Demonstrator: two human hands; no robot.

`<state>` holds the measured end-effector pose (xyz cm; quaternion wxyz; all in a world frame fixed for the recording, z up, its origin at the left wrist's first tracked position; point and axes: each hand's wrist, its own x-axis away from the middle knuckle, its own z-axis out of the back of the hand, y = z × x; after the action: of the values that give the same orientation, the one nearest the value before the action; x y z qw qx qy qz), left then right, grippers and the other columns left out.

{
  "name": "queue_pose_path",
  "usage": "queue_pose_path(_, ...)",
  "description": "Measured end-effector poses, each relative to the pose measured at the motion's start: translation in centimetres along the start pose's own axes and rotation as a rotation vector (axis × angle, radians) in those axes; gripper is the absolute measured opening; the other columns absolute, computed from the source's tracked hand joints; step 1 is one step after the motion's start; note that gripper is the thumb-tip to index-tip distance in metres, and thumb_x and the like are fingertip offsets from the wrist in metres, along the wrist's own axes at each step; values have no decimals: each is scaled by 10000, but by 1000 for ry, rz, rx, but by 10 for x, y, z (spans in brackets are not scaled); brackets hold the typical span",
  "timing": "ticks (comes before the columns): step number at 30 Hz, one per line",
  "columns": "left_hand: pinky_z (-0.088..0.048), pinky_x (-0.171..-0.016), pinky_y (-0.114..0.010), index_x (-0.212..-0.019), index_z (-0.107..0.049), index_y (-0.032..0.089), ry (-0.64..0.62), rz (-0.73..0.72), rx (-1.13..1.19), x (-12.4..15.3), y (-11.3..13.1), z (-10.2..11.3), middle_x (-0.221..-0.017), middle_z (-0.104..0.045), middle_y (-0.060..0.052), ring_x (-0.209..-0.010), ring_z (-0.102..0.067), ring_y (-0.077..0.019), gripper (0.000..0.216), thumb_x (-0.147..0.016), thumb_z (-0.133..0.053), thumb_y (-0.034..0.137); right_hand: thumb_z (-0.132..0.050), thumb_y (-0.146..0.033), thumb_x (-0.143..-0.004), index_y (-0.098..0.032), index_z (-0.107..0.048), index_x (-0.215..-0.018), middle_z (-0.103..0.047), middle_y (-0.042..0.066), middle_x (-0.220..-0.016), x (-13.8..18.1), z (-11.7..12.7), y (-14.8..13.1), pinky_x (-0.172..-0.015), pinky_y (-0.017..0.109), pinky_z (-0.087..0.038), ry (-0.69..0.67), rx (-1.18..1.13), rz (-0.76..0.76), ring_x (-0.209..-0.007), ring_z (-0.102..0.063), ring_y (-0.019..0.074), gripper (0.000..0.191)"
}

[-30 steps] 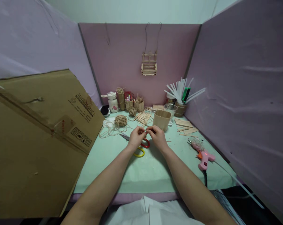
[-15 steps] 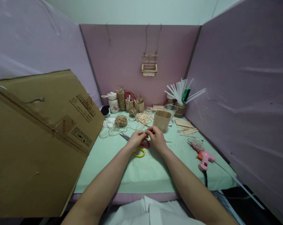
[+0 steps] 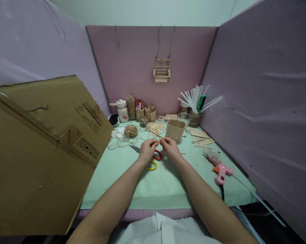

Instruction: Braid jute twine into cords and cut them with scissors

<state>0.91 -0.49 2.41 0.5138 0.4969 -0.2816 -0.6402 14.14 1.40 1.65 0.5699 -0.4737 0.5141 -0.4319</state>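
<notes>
My left hand point(image 3: 147, 149) and my right hand point(image 3: 169, 147) are close together above the middle of the green table point(image 3: 158, 183), fingers pinched on a short piece of tan twine point(image 3: 159, 140) stretched between them. Under the hands lie scissors point(image 3: 153, 160) with one red and one yellow handle loop. A loose tangle of twine point(image 3: 119, 139) and a twine ball point(image 3: 131, 130) lie to the left behind my hands. A small box built of wooden sticks point(image 3: 175, 129) stands just behind my right hand.
A big cardboard sheet point(image 3: 38, 149) leans over the table's left side. A pink glue gun point(image 3: 220, 169) lies at the right, its cord running off the front edge. Loose wooden sticks point(image 3: 201, 137), a clear cup point(image 3: 184, 118), a holder of white sticks point(image 3: 196, 101) and small jars point(image 3: 122, 110) line the back.
Both hands dipped slightly toward the scissors, then rose again and shifted a little away from me, still pinching the twine between them.
</notes>
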Motion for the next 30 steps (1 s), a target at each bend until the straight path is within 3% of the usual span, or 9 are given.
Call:
queue_pose_path(7, -441, -755, -268, -799, -696, 173, -39, -96, -98, 2, -1, -2, -804, -671, -40, -788, -580, -147, 164, -776, -533, 176, -590, -560, -675, -180, -568, -690, -474, -41, -559, 3, 1, -4, -505, 223, -346, 25, -19, -114, -528, -403, 98, 381)
queue_pose_path(11, -436, -709, -257, -811, -695, 159, -37, -27, -27, 1, -4, -5, -791, -669, -39, -744, -573, -143, 168, -774, -548, 232, -578, -554, -689, -179, -580, -703, -480, -38, -566, 2, 2, -2, -506, 226, -340, 39, 35, -93, -531, -408, 103, 376)
queue_pose_path(17, -391, -613, -238, -715, -670, 152, -42, 24, -3, 0, -5, -3, -655, -616, -8, -644, -521, -128, 182, -753, -563, 295, -580, -526, -712, -168, -588, -695, -517, -16, -597, 2, 2, -2, -534, 233, -345, -43, 57, -18, -563, -424, 111, 358)
queue_pose_path(22, -368, -592, -232, -688, -653, 150, -53, 14, -33, 0, -3, -2, -629, -596, 0, -616, -496, -119, 177, -742, -549, 283, -582, -541, -706, -164, -587, -687, -527, -12, -601, 3, 1, -5, -542, 235, -342, -52, 42, -36, -573, -432, 114, 378)
queue_pose_path(30, -374, -573, -232, -664, -629, 144, -49, 131, 146, -1, -6, -4, -603, -560, 7, -591, -484, -114, 186, -710, -574, 316, -570, -518, -719, -163, -588, -697, -500, -19, -588, 3, 2, -4, -516, 229, -325, -70, 41, -68, -550, -408, 106, 356)
